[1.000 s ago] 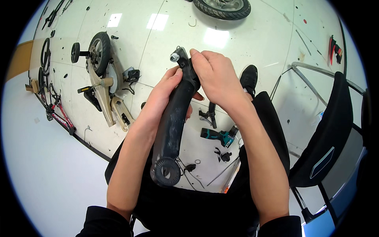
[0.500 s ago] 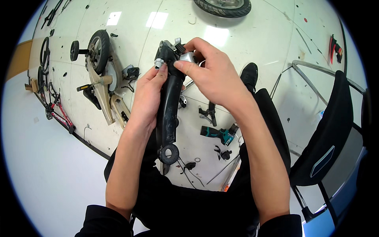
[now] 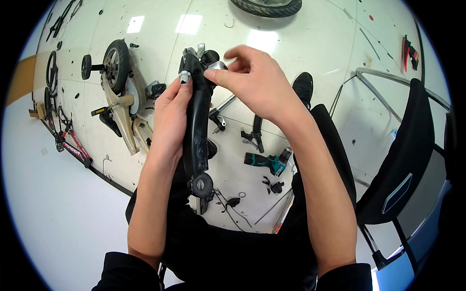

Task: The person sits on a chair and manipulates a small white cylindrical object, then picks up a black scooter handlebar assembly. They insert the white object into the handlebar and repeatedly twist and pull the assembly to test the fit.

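My left hand (image 3: pixel 170 116) is wrapped round a long black curved arm (image 3: pixel 198 131), a bicycle-like part held upright above my lap. At its lower end is a ridged round joint (image 3: pixel 202 185). A silver bolt-like piece (image 3: pixel 185 77) juts out by my left thumb, and a small silver tab (image 3: pixel 200 50) stands at the top. Against the upper right side, my right hand (image 3: pixel 264 85) has its thumb on a rounded silver fitting (image 3: pixel 217 65), fingers curled behind it and blurred. A black coil (image 3: pixel 210 56) shows just above the fitting.
On the floor below lie a teal-and-black cordless drill (image 3: pixel 269 161), black clamp-like parts (image 3: pixel 253 136) and thin cables (image 3: pixel 230 208). A wheeled beige frame (image 3: pixel 119 104) rests at left, a tyre (image 3: pixel 269 7) at the far side, a black chair (image 3: pixel 400 160) at right.
The black arm and both hands have shifted slightly left. The arm has turned a little, so its lower joint shows a different face. My right fingers have loosened around the silver fitting.
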{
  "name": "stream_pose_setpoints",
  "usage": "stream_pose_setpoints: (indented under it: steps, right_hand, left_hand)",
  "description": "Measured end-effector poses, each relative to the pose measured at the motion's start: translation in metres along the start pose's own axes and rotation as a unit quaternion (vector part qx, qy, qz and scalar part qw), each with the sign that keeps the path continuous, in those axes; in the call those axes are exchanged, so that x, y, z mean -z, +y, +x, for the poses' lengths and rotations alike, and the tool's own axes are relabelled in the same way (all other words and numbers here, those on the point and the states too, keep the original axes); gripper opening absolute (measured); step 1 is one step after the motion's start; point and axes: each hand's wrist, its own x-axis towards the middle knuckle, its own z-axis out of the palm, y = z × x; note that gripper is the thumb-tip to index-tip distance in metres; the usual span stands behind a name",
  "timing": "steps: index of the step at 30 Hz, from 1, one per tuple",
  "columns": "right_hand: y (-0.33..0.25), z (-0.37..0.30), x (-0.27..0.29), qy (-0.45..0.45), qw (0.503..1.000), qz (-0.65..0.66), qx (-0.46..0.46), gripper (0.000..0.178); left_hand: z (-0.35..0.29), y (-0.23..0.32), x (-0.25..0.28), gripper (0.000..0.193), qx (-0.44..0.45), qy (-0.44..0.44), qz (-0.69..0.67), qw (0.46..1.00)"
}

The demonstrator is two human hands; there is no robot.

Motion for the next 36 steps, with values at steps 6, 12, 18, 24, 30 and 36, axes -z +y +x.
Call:
stream_pose_setpoints:
  steps: [6,12,18,24,30,36]
  right_hand:
    - [0.006,0.002,0.0,-0.008,0.999,-0.021,0.041,0.038]
    - [0.004,-0.003,-0.003,0.018,1.0,-0.003,0.013,0.037]
    - [-0.004,0.002,0.003,-0.052,0.995,-0.026,-0.086,0.038]
    - [0.008,0.002,-0.003,-0.011,0.999,-0.015,0.037,0.038]
    - [0.008,0.004,-0.006,-0.014,0.999,-0.002,-0.048,0.047]
    - [0.005,0.003,-0.004,-0.043,0.997,0.024,-0.063,0.054]
  left_hand:
    - [-0.002,0.0,-0.002,0.033,0.006,0.02,0.013,1.0]
    - [-0.003,0.0,-0.002,0.031,-0.005,0.029,0.024,0.999]
    - [-0.006,-0.002,0.0,0.031,-0.002,0.039,0.042,0.998]
    - [-0.008,0.003,0.001,0.03,0.009,0.02,0.029,0.999]
    - [-0.006,0.0,0.001,0.027,-0.029,0.043,0.043,0.998]
    - [-0.008,0.004,0.005,0.028,-0.016,-0.01,0.031,0.999]
